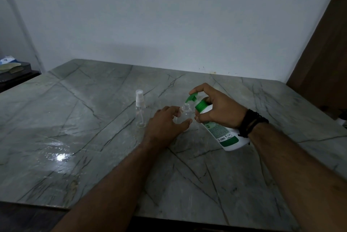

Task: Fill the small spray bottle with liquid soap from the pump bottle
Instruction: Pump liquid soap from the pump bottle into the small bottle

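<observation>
A small clear bottle with its cap off stands upright on the marble table. My left hand holds it between thumb and fingers. My right hand grips the white pump bottle with a green collar, tilted toward the small bottle. The forefinger lies on the green pump head, and the nozzle points down just above the small bottle's open mouth. A second clear spray bottle with a white sprayer top stands upright to the left, apart from both hands.
A dark side table with a tissue box and papers sits at the far left. A brown wooden panel rises at the right. A white wall runs along the table's far edge. A bright light reflects off the marble at front left.
</observation>
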